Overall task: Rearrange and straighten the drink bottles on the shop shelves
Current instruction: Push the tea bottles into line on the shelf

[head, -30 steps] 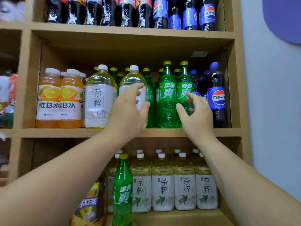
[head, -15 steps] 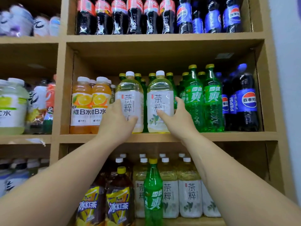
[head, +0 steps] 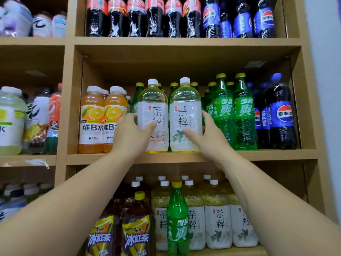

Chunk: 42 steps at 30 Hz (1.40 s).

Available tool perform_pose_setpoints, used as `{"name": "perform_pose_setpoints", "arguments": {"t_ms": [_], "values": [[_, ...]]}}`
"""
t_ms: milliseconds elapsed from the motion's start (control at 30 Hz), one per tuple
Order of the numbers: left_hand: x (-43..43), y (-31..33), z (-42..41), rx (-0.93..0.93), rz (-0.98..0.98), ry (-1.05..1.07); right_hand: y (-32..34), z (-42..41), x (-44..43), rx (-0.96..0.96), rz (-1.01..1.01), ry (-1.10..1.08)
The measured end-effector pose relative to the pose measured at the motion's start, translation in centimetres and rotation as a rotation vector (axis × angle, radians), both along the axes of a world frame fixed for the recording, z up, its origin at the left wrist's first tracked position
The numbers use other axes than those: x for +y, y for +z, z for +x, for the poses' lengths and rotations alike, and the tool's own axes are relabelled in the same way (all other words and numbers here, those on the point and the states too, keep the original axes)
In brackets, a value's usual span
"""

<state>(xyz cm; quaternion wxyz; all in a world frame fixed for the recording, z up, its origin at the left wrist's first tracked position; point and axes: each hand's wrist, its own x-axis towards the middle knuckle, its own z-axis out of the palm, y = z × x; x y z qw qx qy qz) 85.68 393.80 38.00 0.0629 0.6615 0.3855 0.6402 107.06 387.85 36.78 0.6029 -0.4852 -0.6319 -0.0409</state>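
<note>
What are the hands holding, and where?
The left hand grips the left tea bottle, the right hand the right tea bottle, each round its label.

1 head view, close, facing forward toward shop shelves (head: 184,157)

Top shelf (head: 166,41): 6 colas (head: 134,17), 4 Pepsis (head: 263,19).
Middle shelf (head: 267,154), front edge: 2 orange bottles (head: 92,119), 2 pale teas (head: 185,108), 2 green sodas (head: 224,115), 1 front Pepsi (head: 281,115); rear rows uncountable.
Bottom shelf (head: 212,251), front: 2 iced teas (head: 137,228), 1 lone green soda (head: 177,218), 4 more pale teas (head: 218,224).
</note>
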Motion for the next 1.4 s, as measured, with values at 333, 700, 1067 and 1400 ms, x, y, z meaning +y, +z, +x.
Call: {"name": "perform_pose_setpoints", "arguments": {"t_ms": [333,700,1067,1400], "values": [[0.4,-0.3,0.1,-0.071,-0.089,-0.277,0.4,0.0,-0.7,0.054,-0.047,0.049],[-5.8,-2.2,-0.8,-0.075,0.153,-0.340,-1.2,0.1,-7.0,0.143,0.112,0.083],[-13.1,-11.2,3.5,-0.163,0.128,-0.607,-12.8,7.3,-17.3,0.167,0.052,0.102],[-11.5,-25.6,12.2,-0.097,-0.173,-0.575,-25.4,15.0,-14.7,0.302,-0.115,0.015]]}}
